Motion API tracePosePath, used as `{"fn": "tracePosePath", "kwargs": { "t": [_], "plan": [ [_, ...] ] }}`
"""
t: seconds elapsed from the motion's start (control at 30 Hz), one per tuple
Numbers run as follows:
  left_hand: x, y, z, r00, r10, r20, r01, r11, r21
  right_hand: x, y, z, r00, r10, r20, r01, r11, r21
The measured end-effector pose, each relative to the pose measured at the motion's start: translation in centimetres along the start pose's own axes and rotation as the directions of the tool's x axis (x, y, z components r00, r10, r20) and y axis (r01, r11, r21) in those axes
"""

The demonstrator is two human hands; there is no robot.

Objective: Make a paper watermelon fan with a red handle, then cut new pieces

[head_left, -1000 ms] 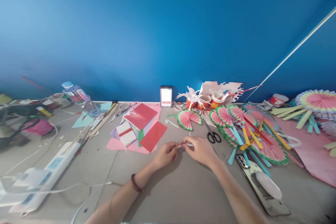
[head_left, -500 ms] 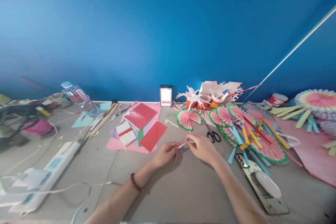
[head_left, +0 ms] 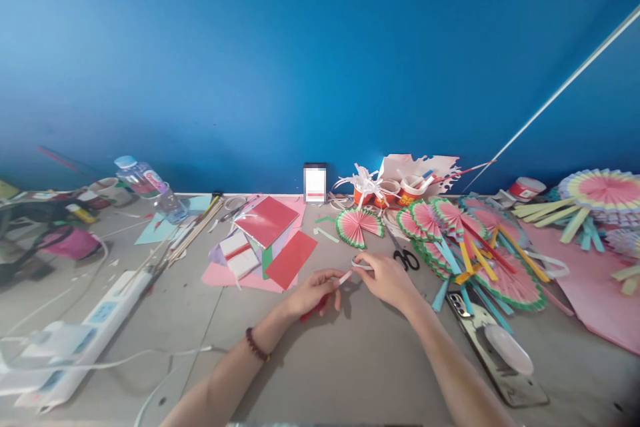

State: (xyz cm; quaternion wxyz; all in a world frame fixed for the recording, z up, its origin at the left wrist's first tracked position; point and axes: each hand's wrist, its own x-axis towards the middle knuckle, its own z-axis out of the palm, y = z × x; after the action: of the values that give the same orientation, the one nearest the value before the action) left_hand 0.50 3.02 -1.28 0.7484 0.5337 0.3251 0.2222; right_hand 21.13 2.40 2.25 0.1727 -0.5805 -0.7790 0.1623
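Note:
Low over the grey table, my left hand (head_left: 311, 292) pinches a narrow paper strip (head_left: 315, 309); its red part shows under the palm and its pale end (head_left: 345, 277) sticks out past the fingertips. My right hand (head_left: 389, 281) is closed at that end, with a thin white strip (head_left: 362, 265) curling between thumb and forefinger. Whether the two strips are joined is too small to tell. Beyond my hands lies a pink and green folded paper fan (head_left: 359, 227). Black-handled scissors (head_left: 407, 259) rest just behind my right hand.
Red sheets (head_left: 291, 259) and a white packet (head_left: 242, 255) lie left of centre. More paper fans (head_left: 515, 280) and a phone (head_left: 500, 353) are on the right. A power strip (head_left: 95, 327) with cables and a bottle (head_left: 150, 183) are on the left. Paper cups (head_left: 411, 195) stand by the blue wall.
The fingers of my left hand have loosened and spread a little, and the red part of the strip now shows beneath them. The white strip at my right fingertips shows more.

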Motion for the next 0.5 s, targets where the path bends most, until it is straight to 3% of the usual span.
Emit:
{"fn": "tracePosePath", "kwargs": {
  "t": [0.13,0.23,0.37,0.5],
  "plan": [
    [0.2,-0.3,-0.1,1.000,0.017,0.020,-0.014,0.992,-0.124,0.0,-0.3,-0.1,0.999,0.017,-0.028,-0.018,0.999,-0.043],
    [0.2,-0.3,0.2,0.999,0.043,-0.020,-0.046,0.991,-0.128,0.0,-0.4,0.0,0.999,0.002,-0.050,-0.006,0.997,-0.079],
    [0.0,0.1,1.0,0.983,0.045,-0.180,-0.038,0.998,0.044,0.0,-0.5,0.4,0.999,0.000,-0.033,-0.003,0.997,-0.081],
    [-0.2,0.2,1.6,0.934,0.110,-0.339,-0.009,0.958,0.286,-0.1,-0.8,0.7,1.000,-0.027,0.011,0.027,0.999,-0.030]
  ]
}}
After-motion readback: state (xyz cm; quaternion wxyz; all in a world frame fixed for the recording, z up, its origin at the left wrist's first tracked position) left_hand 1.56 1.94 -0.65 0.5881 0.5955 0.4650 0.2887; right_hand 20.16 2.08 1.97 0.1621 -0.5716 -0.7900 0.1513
